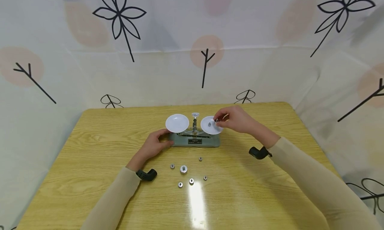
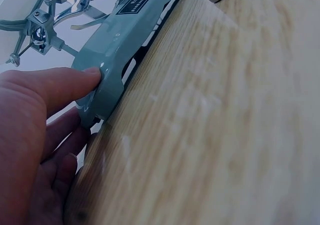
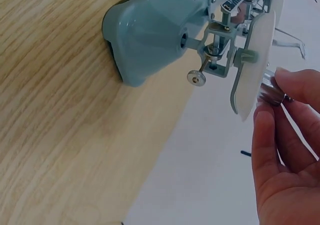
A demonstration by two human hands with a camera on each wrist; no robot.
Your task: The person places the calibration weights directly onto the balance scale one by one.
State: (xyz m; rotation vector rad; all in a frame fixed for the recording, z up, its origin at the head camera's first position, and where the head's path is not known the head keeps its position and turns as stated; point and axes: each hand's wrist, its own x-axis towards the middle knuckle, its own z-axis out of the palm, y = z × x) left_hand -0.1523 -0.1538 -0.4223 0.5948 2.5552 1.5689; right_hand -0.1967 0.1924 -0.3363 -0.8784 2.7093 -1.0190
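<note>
A green balance scale [image 1: 183,142] with two white pans stands on the wooden table. My left hand [image 1: 153,145] holds the left end of its base, thumb on the front face and fingers behind, as the left wrist view shows. At the right pan [image 1: 207,130], my right hand [image 1: 238,120] pinches a small metal weight [image 3: 271,89] between thumb and fingers. That weight is at the pan's surface; whether it bears on the pan I cannot tell. Another metal weight [image 1: 209,124] stands on the same pan. Nothing lies on the left pan [image 1: 177,123].
In front of the scale several metal weights are spread on the table [image 1: 120,140], the largest weight [image 1: 183,169] among them. A small weight [image 1: 200,159] sits closest to the base. Behind the table hangs a patterned white cloth [image 1: 168,73].
</note>
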